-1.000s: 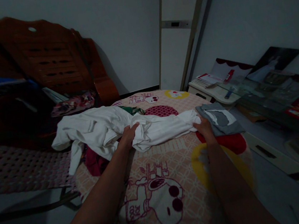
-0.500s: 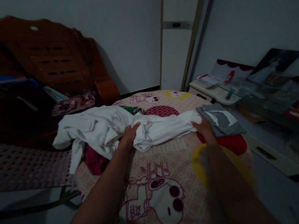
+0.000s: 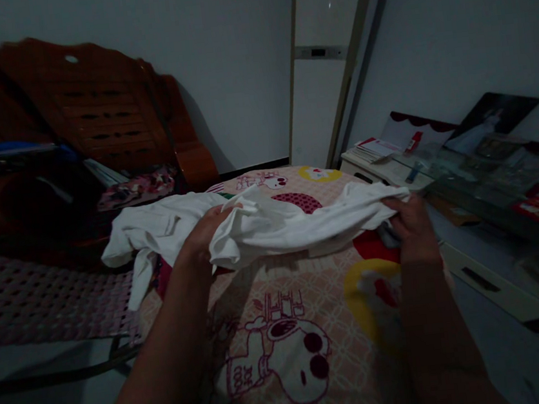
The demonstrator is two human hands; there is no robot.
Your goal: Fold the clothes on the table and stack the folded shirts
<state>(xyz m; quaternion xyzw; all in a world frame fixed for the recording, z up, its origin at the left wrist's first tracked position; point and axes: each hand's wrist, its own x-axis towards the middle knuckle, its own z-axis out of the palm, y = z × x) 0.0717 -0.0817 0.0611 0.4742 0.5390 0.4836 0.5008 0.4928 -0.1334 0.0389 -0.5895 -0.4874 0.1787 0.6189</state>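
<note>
A white cloth garment (image 3: pixel 296 228) is stretched sideways above the round table's patterned cover (image 3: pixel 340 310). My left hand (image 3: pixel 205 232) grips its left end, and my right hand (image 3: pixel 410 215) pinches its right end. More white fabric (image 3: pixel 155 225) lies in a loose heap at the table's left, with dark red cloth partly showing beneath it. Behind my right hand, the folded grey cloth (image 3: pixel 387 235) is mostly hidden by the white garment and the hand.
A wooden bench (image 3: pixel 108 116) stands behind on the left, beside a woven lounger (image 3: pixel 51 292). At right are a glass-topped cabinet (image 3: pixel 481 184) with papers and a picture. A tall white unit (image 3: pixel 321 99) stands at the back.
The white garment has been lifted and pulled wider. My right hand has moved right with its end, over the grey cloth, and my left hand has moved slightly left and up.
</note>
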